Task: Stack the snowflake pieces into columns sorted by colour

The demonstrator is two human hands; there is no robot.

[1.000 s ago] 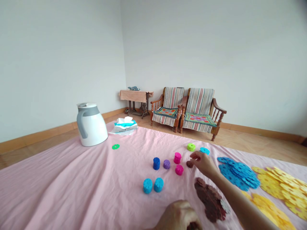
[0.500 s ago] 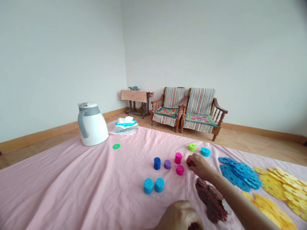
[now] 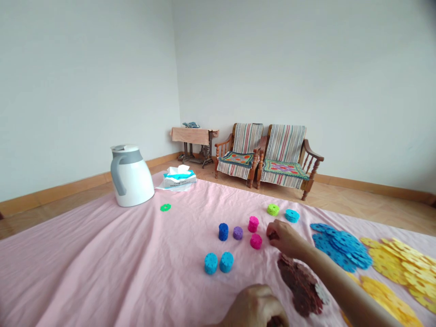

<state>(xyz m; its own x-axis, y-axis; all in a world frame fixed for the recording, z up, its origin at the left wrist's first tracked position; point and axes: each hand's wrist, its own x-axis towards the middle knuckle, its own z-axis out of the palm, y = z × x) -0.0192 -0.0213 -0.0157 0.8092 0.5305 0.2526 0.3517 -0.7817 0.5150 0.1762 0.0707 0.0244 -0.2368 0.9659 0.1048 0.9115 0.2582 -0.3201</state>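
My right hand (image 3: 286,237) is closed around dark brown snowflake discs, partly hidden by the fingers, just right of two magenta disc stacks (image 3: 256,241). At the lower edge my left hand (image 3: 255,306) is curled shut, with a bit of dark brown disc showing between its fingers. A loose pile of dark brown discs (image 3: 301,288) lies between my left hand and right forearm. Left of the magenta stacks stand a purple stack (image 3: 237,233) and a dark blue stack (image 3: 223,232). Two light blue stacks (image 3: 226,262) are nearer to me.
A lime stack (image 3: 273,209) and a cyan stack (image 3: 292,215) stand behind my right hand. Blue discs (image 3: 340,247) and yellow discs (image 3: 402,263) lie heaped rightward. A white jug (image 3: 134,181), a tissue box (image 3: 180,178) and a green disc (image 3: 165,207) rest on the pink cloth (image 3: 102,254).
My right hand has shifted very slightly to the right and down. The left hand and the stacks stay nearly where they were.
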